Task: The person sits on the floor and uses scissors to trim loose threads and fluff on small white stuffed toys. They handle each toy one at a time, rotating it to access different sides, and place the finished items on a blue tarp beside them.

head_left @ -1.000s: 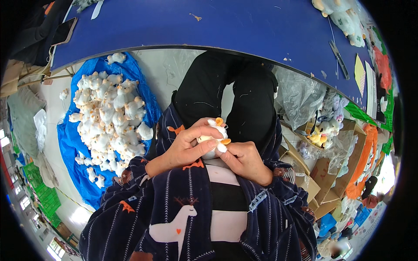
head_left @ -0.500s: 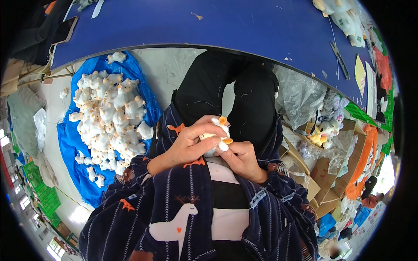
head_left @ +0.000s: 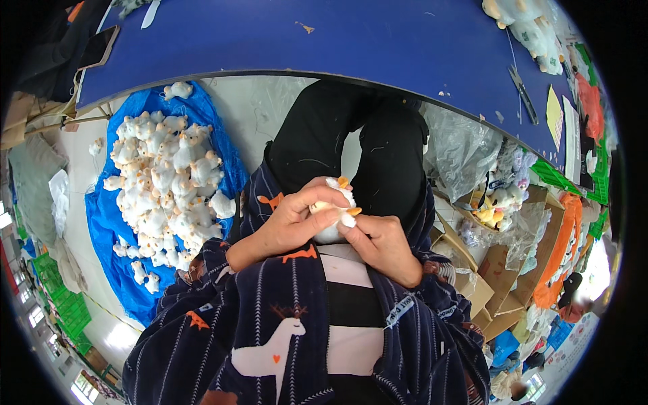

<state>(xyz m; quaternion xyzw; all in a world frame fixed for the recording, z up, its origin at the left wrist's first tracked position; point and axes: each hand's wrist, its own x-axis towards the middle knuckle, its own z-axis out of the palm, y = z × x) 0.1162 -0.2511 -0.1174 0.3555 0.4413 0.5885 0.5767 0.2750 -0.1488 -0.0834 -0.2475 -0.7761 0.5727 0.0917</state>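
A small white plush toy (head_left: 330,234) with orange-yellow tips sits between my hands, above my lap. My left hand (head_left: 291,219) is closed around it, thumb and fingers pressing on its side. On the toy's other side, my right hand (head_left: 383,244) has its fingers curled, with the thumb and fingertips pinching the white fur just below the lower orange tip. Any needle or thread there is too small to make out. Part of the toy is covered by my fingers.
A heap of similar white plush toys (head_left: 165,172) lies on a blue plastic sheet (head_left: 111,253) on the floor at left. The blue table (head_left: 283,37) ahead carries a phone (head_left: 99,47), thread snips (head_left: 523,94) and more plush toys (head_left: 538,40). Cardboard boxes (head_left: 503,270) stand at right.
My right hand has shifted slightly right and down, its fingertips still at the toy. The toy has tilted a little in my left hand.
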